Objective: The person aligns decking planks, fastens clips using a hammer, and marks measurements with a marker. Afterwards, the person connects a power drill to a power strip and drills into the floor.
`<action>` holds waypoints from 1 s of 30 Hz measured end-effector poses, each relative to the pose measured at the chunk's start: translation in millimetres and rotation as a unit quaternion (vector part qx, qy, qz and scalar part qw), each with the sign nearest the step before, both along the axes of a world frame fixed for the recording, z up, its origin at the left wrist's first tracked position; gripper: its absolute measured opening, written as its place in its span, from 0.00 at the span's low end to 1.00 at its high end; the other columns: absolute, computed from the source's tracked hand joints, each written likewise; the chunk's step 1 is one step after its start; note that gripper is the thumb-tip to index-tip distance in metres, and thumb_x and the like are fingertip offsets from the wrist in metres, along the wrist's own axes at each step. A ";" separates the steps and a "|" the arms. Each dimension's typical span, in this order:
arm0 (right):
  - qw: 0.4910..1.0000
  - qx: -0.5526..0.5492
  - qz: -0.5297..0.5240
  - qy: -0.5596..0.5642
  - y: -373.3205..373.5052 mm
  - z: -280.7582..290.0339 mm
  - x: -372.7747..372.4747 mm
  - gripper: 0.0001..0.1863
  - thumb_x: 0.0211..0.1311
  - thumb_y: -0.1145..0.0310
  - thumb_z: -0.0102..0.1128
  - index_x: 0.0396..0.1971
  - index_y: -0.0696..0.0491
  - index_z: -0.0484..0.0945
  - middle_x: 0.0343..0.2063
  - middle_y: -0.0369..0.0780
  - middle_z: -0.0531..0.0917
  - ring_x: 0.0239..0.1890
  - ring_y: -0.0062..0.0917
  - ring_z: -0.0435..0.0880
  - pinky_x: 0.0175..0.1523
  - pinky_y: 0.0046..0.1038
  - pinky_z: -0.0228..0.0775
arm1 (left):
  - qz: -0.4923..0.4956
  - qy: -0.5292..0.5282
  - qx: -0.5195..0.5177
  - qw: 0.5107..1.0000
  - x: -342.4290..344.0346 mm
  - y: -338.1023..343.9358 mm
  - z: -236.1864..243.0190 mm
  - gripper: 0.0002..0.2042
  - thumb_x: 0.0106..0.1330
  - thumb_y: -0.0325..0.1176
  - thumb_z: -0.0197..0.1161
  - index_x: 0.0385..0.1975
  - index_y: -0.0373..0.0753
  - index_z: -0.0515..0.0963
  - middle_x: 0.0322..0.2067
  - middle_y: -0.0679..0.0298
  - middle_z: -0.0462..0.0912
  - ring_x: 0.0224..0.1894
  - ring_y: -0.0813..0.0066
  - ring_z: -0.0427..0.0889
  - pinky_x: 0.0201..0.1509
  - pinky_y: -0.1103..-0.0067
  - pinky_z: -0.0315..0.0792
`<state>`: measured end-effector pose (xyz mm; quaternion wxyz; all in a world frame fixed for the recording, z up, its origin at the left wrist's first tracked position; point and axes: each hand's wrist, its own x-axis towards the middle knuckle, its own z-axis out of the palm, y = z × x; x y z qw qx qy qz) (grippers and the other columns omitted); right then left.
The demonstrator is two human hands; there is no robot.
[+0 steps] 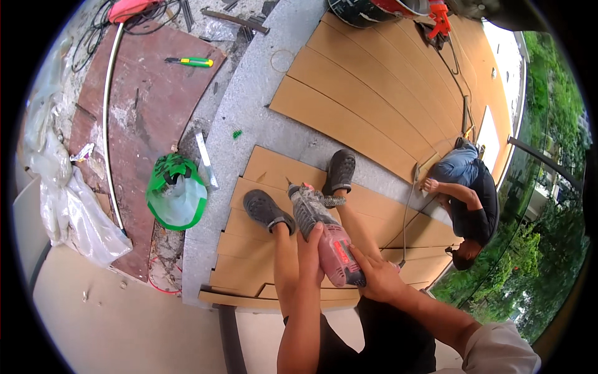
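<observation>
A dusty red-and-grey power drill [335,250] is held above my feet, its narrow bit angled away from me to the upper left. From below, my left hand [310,254] wraps around the drill's left side, thumb along the housing. My right hand [379,274] grips the rear right part, where the handle is mostly hidden behind the fingers. A cord [408,218] runs near that hand toward the co-worker. Underneath are tan floor planks [252,227], with my left shoe [265,209] and right shoe [341,171] standing on or beside them.
A co-worker [470,193] crouches at the right by the far planks [349,81]. Left of the grey underlay [215,168] lie a green bag [190,215], a metal strip [205,162], a utility knife [190,62] and plastic sheeting [87,218]. A dark bucket [361,12] stands at the top.
</observation>
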<state>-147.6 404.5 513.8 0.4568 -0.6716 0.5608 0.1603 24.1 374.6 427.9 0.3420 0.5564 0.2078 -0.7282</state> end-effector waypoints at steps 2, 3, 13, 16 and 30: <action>1.000 -0.011 -0.018 0.016 8.6 -2.7 -4.8 0.49 0.48 0.73 0.67 0.74 0.58 0.58 0.35 0.47 0.82 0.39 0.43 0.83 0.45 0.41 0.74 | -0.010 0.011 0.021 1.000 -6.3 -6.1 -6.2 0.27 0.71 0.37 0.64 0.66 0.40 0.63 0.53 0.58 0.77 0.54 0.67 0.79 0.55 0.72 0.77; 1.000 -0.020 -0.015 0.019 6.1 -4.8 -8.0 0.49 0.47 0.73 0.67 0.73 0.58 0.59 0.34 0.47 0.82 0.38 0.43 0.83 0.45 0.40 0.74 | -0.019 0.017 0.036 0.999 -8.6 -9.1 -4.9 0.24 0.72 0.39 0.64 0.63 0.39 0.65 0.53 0.58 0.77 0.54 0.67 0.79 0.56 0.72 0.76; 0.999 -0.035 -0.018 0.033 -34.1 45.6 1.1 0.47 0.46 0.71 0.69 0.72 0.55 0.62 0.38 0.48 0.83 0.43 0.47 0.84 0.45 0.40 0.78 | -0.060 -0.001 0.082 0.995 -4.3 -61.5 59.2 0.20 0.74 0.48 0.61 0.52 0.38 0.73 0.49 0.57 0.80 0.50 0.71 0.80 0.55 0.75 0.74; 0.998 -0.052 0.004 0.037 -44.6 73.5 17.3 0.47 0.46 0.70 0.70 0.71 0.56 0.64 0.34 0.46 0.81 0.38 0.43 0.84 0.41 0.39 0.78 | -0.058 0.037 -0.003 0.998 4.9 -44.3 50.6 0.24 0.71 0.45 0.64 0.56 0.33 0.70 0.47 0.57 0.79 0.46 0.68 0.83 0.51 0.73 0.80; 0.992 -0.114 -0.042 0.025 -80.0 11.9 -8.6 0.47 0.46 0.75 0.66 0.72 0.59 0.61 0.32 0.48 0.81 0.38 0.44 0.82 0.43 0.41 0.76 | -0.056 0.132 -0.020 0.989 -42.4 -69.0 -60.9 0.21 0.76 0.50 0.55 0.52 0.36 0.77 0.44 0.59 0.81 0.44 0.67 0.82 0.49 0.71 0.78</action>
